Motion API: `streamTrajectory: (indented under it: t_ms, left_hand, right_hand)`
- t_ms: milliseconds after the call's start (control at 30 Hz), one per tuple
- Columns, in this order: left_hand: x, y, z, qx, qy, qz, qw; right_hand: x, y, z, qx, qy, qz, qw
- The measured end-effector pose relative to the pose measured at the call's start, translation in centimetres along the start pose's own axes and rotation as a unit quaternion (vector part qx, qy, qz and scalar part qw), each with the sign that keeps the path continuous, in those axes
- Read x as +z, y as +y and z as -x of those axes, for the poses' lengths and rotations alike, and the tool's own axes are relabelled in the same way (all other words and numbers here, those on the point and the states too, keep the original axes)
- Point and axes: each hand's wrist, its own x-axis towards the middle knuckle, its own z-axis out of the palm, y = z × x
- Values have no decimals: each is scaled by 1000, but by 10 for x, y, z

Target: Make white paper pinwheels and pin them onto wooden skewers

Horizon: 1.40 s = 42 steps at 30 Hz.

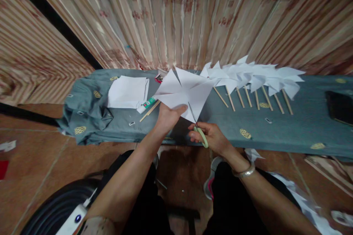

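Observation:
My left hand [171, 115] pinches a white paper square [197, 90] near its front edge, thumb on top. Slits run from the square's corners toward its middle. Green-handled scissors [201, 135] are gripped in my right hand [211, 136], with their blades at the paper's near corner, along a cut. Behind and to the right lies a row of white paper pinwheels [256, 75] with several wooden sticks pointing toward me. Left of my hands are a stack of white paper [127, 91], a green and white tube [147, 104] and loose wooden sticks [149, 111].
A grey-green cloth [220, 117] with yellow prints covers the long bench. A dark phone [340, 106] lies at the right, and a small red container [159, 77] sits behind the paper. Patterned curtains [176, 18] hang at the back. Paper scraps [253, 154] lie below the bench.

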Motion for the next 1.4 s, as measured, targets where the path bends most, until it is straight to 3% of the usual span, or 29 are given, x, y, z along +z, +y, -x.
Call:
streamTrajectory:
  t_ms: [533,1400]
  left_hand:
    - [1,5,2,0,12,19,1000]
    - [6,4,8,-42,-31,39,998]
  right_hand:
    - [1,4,-2,-6,-3,1,1000]
    - [-1,0,-2,-13,24,10,1000]
